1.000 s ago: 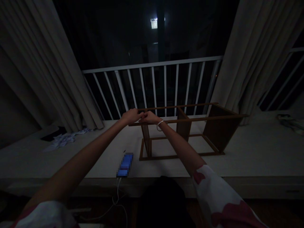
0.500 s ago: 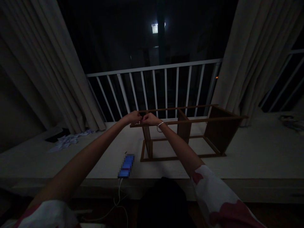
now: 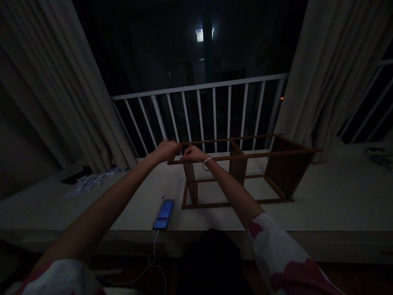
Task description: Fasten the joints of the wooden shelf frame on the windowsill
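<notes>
A brown wooden shelf frame (image 3: 239, 164) lies on its side on the pale window ledge, its long rails running left to right. Close to the left end of its upper front rail, my right hand (image 3: 194, 154) is closed in a pinch, a bracelet at the wrist. Whatever sits between those fingertips is too small and dark to make out. Just left of it, by the rail's end, my left hand (image 3: 168, 150) is closed with the fingers curled. What it holds, if anything, is hidden.
On the ledge (image 3: 132, 213) in front lies a lit phone (image 3: 163, 214) with white cables hanging over the edge. Crumpled papers (image 3: 87, 183) are at the left. Behind stand a white railing (image 3: 199, 88) and dark window, with curtains (image 3: 67, 82) at both sides.
My left hand has moved slightly left and up, away from my right hand. My right hand stays at the rail, and the shelf frame has barely shifted.
</notes>
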`<state>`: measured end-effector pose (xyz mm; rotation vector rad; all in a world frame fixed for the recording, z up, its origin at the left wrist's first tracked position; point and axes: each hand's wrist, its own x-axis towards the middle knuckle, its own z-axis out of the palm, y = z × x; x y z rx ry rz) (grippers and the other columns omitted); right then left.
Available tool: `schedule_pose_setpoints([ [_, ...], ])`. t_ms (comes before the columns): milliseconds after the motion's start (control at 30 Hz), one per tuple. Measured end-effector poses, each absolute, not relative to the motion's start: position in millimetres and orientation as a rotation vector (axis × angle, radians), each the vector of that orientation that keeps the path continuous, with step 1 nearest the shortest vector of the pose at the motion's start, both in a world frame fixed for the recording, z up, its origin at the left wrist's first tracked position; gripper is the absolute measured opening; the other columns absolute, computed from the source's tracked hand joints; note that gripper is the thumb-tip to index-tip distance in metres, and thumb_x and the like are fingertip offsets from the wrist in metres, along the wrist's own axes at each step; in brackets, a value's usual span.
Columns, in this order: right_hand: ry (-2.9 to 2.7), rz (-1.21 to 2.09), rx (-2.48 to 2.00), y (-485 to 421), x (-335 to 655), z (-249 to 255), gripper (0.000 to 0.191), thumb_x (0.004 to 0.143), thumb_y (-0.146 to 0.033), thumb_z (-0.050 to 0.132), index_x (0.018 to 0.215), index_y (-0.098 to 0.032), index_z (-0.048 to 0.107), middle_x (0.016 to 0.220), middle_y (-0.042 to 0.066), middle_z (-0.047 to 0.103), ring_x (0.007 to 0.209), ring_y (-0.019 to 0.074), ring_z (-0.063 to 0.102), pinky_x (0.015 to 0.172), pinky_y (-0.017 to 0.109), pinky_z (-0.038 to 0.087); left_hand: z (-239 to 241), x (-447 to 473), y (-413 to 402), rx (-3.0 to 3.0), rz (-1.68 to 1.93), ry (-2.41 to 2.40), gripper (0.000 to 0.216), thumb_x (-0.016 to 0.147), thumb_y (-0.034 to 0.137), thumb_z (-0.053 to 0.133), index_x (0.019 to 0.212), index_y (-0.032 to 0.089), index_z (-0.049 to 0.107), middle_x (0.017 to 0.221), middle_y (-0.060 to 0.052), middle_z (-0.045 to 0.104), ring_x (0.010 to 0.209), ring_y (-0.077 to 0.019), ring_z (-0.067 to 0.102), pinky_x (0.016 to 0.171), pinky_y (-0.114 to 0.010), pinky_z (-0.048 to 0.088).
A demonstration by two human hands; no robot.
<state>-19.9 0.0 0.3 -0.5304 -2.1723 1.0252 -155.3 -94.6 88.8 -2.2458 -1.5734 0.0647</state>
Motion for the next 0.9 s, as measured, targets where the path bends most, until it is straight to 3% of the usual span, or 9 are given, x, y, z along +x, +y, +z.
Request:
schedule_pose_setpoints([
  [267,-2.151,1.030,-0.528,1,-21,-1,0.034,0.052,-0.040,0.066,0.060,-0.008,0.059,0.052,-0.004,0.048,0.051,0.0050,0.039,0.050,0.019,0.029,92,-157,-93,-2.339,0.297,-1.174,0.022,0.080,0.017,0.042,0.093,0.023,0.059,0.094,-0.009,0.062,0.097,-0.0176,0.048,0.083,-0.030,0.029],
  [467,-2.091,1.110,-0.462,-5,-20,4,0.036,0.054,-0.041,0.065,0.066,-0.007,0.061,0.057,-0.002,0.052,0.054,0.0057,0.042,0.052,0.019,0.032,90,-159,-102,-2.317,0.165,-1.189,0.020,0.079,0.022,0.045,0.086,0.022,0.063,0.092,-0.009,0.062,0.101,-0.0203,0.044,0.083,-0.031,0.030],
  [600,-2.083,1.123,-0.476,-9,-17,7,0.036,0.055,-0.041,0.065,0.066,-0.007,0.062,0.057,-0.001,0.054,0.054,0.0059,0.043,0.053,0.019,0.033,90,-158,-112,-2.178,-0.109,-1.475,0.029,0.079,0.035,0.040,0.088,0.021,0.064,0.097,-0.007,0.060,0.096,-0.0199,0.048,0.078,-0.029,0.035],
  [733,-2.081,1.146,-0.499,-10,-16,7,0.037,0.053,-0.041,0.066,0.066,-0.007,0.062,0.055,-0.001,0.053,0.052,0.0058,0.043,0.050,0.019,0.031,90,-152,-113,-1.942,-0.281,-2.001,0.044,0.078,0.050,0.034,0.080,0.018,0.064,0.080,-0.006,0.063,0.079,-0.0182,0.056,0.065,-0.024,0.039],
  [900,-2.062,1.138,-0.493,-4,-19,3,0.031,0.053,-0.037,0.066,0.063,-0.008,0.061,0.053,-0.002,0.051,0.051,0.0051,0.041,0.049,0.018,0.031,88,-139,-106,-2.012,-0.277,-2.259,0.037,0.072,0.047,0.045,0.075,0.016,0.065,0.067,-0.005,0.064,0.074,-0.0171,0.059,0.059,-0.020,0.040],
])
